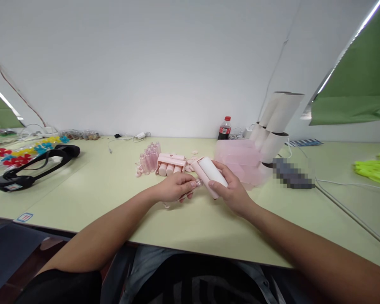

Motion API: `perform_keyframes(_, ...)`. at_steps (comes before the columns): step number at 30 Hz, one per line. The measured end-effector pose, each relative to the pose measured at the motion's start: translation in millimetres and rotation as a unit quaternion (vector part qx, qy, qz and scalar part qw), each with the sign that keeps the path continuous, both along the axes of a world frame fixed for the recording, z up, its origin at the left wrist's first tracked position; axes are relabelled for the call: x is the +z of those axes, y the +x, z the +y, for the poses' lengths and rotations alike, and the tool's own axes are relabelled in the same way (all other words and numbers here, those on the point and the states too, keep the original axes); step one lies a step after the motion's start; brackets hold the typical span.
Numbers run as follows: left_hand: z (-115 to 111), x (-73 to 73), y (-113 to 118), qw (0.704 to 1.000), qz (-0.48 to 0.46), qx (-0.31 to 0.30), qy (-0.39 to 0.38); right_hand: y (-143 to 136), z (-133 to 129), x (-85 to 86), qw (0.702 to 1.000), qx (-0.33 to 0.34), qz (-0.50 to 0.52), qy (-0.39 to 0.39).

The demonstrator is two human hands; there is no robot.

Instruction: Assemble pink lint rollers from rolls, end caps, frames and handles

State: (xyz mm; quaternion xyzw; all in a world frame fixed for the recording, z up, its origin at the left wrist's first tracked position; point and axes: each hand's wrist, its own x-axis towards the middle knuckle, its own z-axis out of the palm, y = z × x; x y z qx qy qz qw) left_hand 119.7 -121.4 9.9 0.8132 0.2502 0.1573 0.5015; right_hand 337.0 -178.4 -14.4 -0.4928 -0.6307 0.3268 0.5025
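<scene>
My right hand (229, 188) grips a pink case with a white rounded side (210, 171), tilted above the table. Close beside it, my left hand (179, 187) is closed on a small clear bottle (199, 182), mostly covered by the fingers. Behind my hands a second pink case (172, 159) lies with several pale pink cylinders in it. Left of that case stands a cluster of clear pink bottles (150, 157), with small pink pieces (139, 171) by them. Flat pink discs (190, 164) are scattered between the two cases.
Translucent pink boxes (237, 160) and stacked white tubes (285, 112) stand to the right. A cola bottle (224, 128) is by the wall. A black strapped headset (34, 166) lies at the left, near colourful flower pieces (19, 158). A cable (345, 211) crosses the right side.
</scene>
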Motion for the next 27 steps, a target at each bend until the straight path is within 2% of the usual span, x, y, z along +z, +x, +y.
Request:
perform_keyframes(6, -1.0, -5.0, 2.1, 0.999, 0.018, 0.034, 0.005, -3.0, -2.5, -4.8, 0.999, -0.004, -0.045, 0.01)
perform_keyframes(13, -2.1, -3.3, 1.1, 0.999, 0.016, 0.047, 0.007, -5.2, -4.3, -0.6, 0.999, 0.013, -0.035, -0.007)
perform_keyframes(16, -5.2, -5.6, 4.5, 0.998, -0.044, 0.05, 0.009, -2.0, -5.1, 4.6, 1.0, 0.008, 0.01, 0.018)
perform_keyframes(18, -9.3, -7.4, 8.3, 0.993, -0.109, 0.036, -0.006, 0.2, -7.5, 8.3, 0.995, 0.024, 0.094, 0.023)
perform_keyframes(21, -16.4, -8.6, 14.4, 0.978, -0.201, 0.025, -0.041, 0.3, -12.1, 11.6, 0.971, 0.08, 0.225, 0.024)
perform_keyframes(23, -19.7, -9.1, 17.9, 0.969, -0.239, 0.03, -0.056, -2.9, -14.0, 12.1, 0.966, 0.118, 0.226, 0.033)
perform_keyframes(27, -21.6, -13.5, 23.7, 0.966, -0.249, 0.015, -0.072, -13.2, -14.9, 11.9, 0.976, 0.172, 0.131, 0.009)
